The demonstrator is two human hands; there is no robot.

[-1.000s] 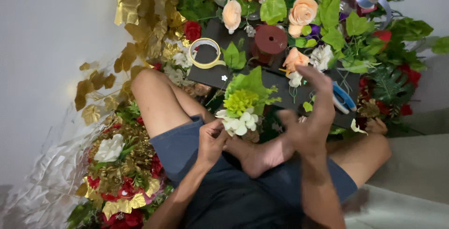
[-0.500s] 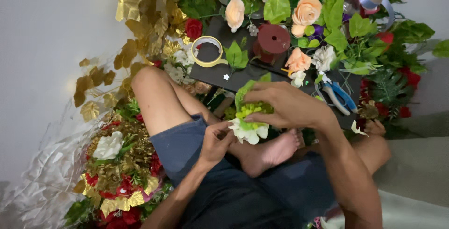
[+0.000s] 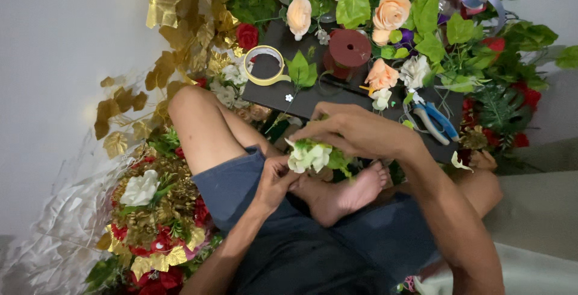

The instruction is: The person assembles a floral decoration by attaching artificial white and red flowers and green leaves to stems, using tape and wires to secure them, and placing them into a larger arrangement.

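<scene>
White-green flower cluster (image 3: 313, 155) gripped from above by right hand (image 3: 355, 131); left hand (image 3: 274, 180), at 7 o'clock, pinched at its base.

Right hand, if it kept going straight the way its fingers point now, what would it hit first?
The right hand points leftward over the white-and-green flower bunch it grips; beyond that, probably the bent knee, though depth is hard to judge.
</scene>
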